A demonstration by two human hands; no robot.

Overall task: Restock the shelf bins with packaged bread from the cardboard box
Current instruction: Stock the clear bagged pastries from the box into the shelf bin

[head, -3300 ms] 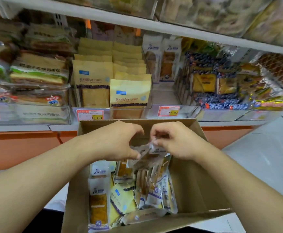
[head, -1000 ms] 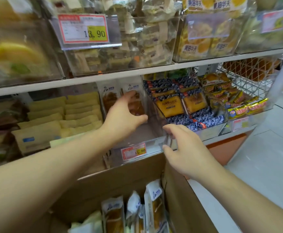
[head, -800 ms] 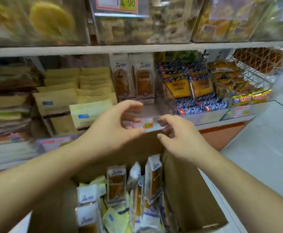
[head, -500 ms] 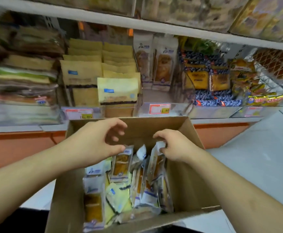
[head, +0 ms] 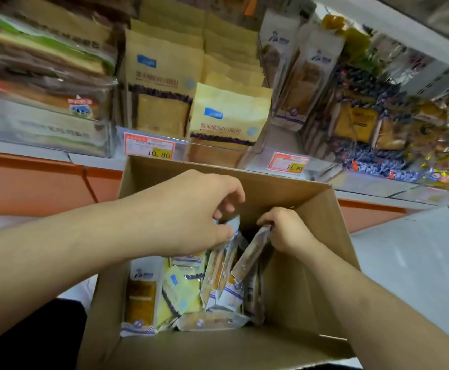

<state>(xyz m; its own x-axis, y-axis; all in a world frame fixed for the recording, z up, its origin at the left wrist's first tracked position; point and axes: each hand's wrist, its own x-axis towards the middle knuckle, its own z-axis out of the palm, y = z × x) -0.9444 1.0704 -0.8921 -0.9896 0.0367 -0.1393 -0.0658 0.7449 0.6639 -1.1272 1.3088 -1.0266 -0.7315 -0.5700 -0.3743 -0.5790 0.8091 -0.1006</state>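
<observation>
An open cardboard box point(head: 306, 287) stands below the shelf, holding several bread packets. My left hand point(head: 191, 212) reaches into it and pinches the top of a white bread packet point(head: 230, 252). My right hand point(head: 284, 228) grips the top edge of another packet point(head: 250, 255), which tilts to the left. More packets lie in the box: a white one with brown bread point(head: 140, 295) at the left and a yellow one point(head: 182, 289) beside it. On the shelf, a clear bin point(head: 292, 153) with a price tag holds two upright white packets point(head: 300, 76) at its back.
Yellow paper bread bags point(head: 228, 116) fill the bin to the left. Sandwich packs point(head: 47, 65) sit at far left, blue and orange cake packets point(head: 362, 126) at right. An orange shelf base point(head: 31, 182) runs below. Pale floor point(head: 415, 263) lies to the right.
Both hands came down from the shelf bin into the box. They have closed on packet tops, and the right-hand packet now tilts.
</observation>
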